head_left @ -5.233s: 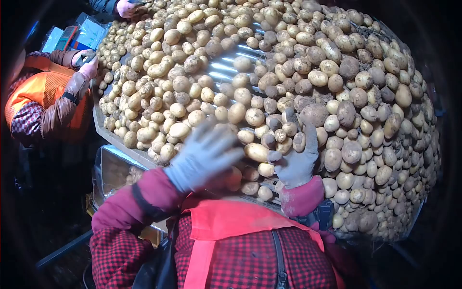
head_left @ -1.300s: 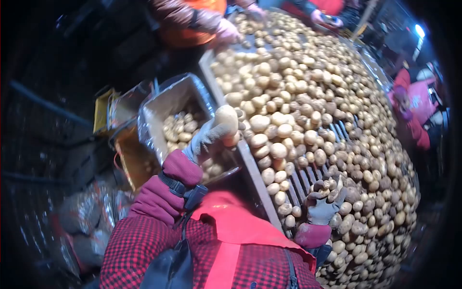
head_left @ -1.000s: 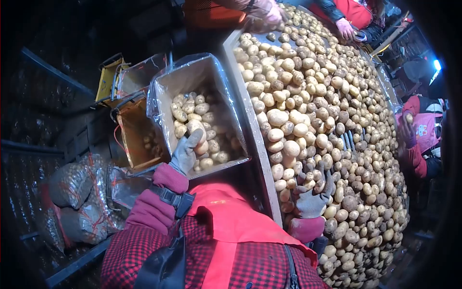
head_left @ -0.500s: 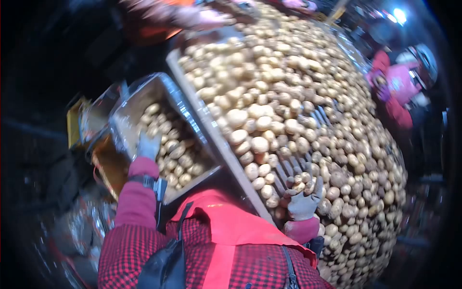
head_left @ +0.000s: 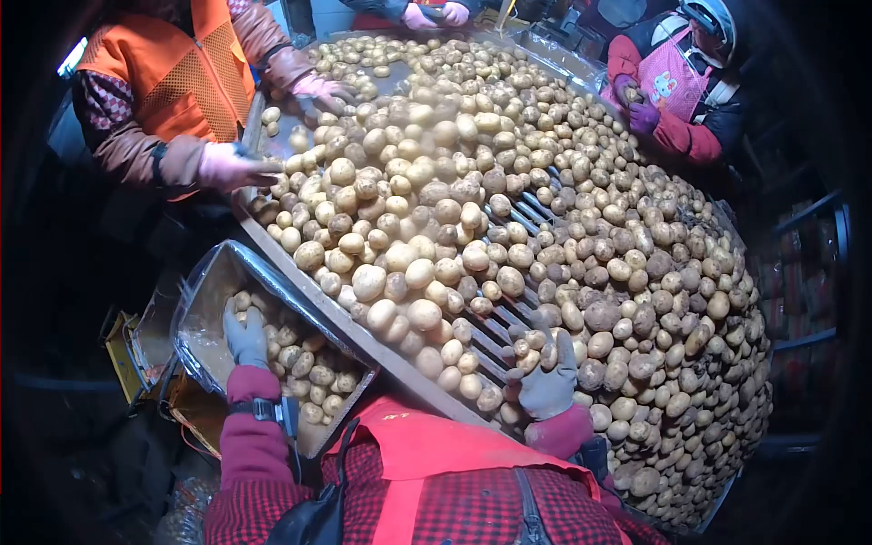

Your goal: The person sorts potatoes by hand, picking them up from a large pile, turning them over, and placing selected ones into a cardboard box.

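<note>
My left hand (head_left: 246, 340), in a grey glove, reaches into a plastic-lined box (head_left: 204, 361) at the left. Its fingers are apart and rest against potatoes in the box (head_left: 298, 361); whether it grips one is hard to see. Over the sorting table's slatted part, my right hand (head_left: 549, 389), gloved too, is palm up with its fingers curled around several small potatoes (head_left: 530, 349). A large heap of potatoes (head_left: 627, 272) surrounds it, some pale and clean, others soil-covered. Dark metal slats (head_left: 490, 338) show between them.
The table's raised edge (head_left: 313, 295) runs between box and heap. A person in an orange vest (head_left: 186, 77) has both pink-gloved hands at the far left potatoes. Another person in a pink apron (head_left: 668, 77) holds a potato at the right. A third person's hands (head_left: 434, 14) show at the back.
The view has swung, so more of the people at the far side shows. My left hand stays in the box. My right hand still holds small potatoes, its fingers more curled.
</note>
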`<state>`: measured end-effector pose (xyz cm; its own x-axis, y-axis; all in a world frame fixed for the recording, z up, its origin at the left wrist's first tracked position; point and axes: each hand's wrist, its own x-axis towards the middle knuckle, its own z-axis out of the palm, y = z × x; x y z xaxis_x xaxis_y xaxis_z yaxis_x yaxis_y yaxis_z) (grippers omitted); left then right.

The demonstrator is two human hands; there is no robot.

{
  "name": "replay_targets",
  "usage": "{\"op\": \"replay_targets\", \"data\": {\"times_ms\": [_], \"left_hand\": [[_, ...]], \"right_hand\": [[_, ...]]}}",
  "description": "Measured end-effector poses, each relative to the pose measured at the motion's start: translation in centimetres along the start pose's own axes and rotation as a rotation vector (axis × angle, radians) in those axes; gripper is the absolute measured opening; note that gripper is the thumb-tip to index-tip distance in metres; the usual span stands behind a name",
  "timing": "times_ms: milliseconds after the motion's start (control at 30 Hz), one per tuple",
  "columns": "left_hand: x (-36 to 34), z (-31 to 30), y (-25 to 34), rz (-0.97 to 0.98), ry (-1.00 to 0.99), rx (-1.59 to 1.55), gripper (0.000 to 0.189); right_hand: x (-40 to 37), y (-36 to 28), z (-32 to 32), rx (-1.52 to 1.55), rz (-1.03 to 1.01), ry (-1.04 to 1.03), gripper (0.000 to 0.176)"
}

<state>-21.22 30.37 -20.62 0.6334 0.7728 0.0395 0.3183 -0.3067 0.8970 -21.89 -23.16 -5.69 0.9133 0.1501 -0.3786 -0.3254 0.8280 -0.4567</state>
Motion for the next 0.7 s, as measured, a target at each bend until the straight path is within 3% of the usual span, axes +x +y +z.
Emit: {"op": "replay_targets", "data": {"times_ms": [133,167,267,300,400,467,533,567,600,700], "left_hand": [[-2.7,-0.1,5.1,0.118,-0.004,0.042,0.052],[-3.2,0.3,7.0,0.226,0.050,0.113,0.050],[-3.4,2.8,13.0,0.501,-0.015,0.121,0.048],[-3.3,4.0,15.5,0.504,-0.109,0.028,0.045],[-2.9,9.1,23.2,0.741,-0.339,0.026,0.043],[-1.7,13.5,27.5,0.874,-0.522,0.072,0.046],[-0.7,17.3,29.8,1.050,-0.512,0.166,0.049],[0.1,21.0,32.9,0.959,-0.696,0.216,0.053],[1.4,24.3,33.5,1.065,-0.665,0.310,0.057],[4.2,32.6,35.0,1.012,-0.694,0.527,0.066]], "right_hand": [[1.0,0.7,-1.6,-0.248,-0.093,0.081,0.045],[1.2,0.7,-1.3,-0.322,-0.115,0.076,0.045],[1.4,0.2,1.8,-0.536,-0.182,0.015,0.046],[1.6,-0.1,3.1,-0.416,-0.130,-0.010,0.046],[2.2,-0.6,4.0,-0.249,-0.069,-0.086,0.050],[2.5,-0.3,3.0,-0.358,-0.117,-0.129,0.057],[3.0,-0.4,3.1,-0.423,-0.131,-0.172,0.064],[3.1,-0.7,3.7,-0.290,-0.066,-0.189,0.062],[3.1,-1.1,3.8,-0.242,-0.037,-0.183,0.064],[3.1,-2.2,4.2,-0.125,0.069,-0.111,0.072]]}}
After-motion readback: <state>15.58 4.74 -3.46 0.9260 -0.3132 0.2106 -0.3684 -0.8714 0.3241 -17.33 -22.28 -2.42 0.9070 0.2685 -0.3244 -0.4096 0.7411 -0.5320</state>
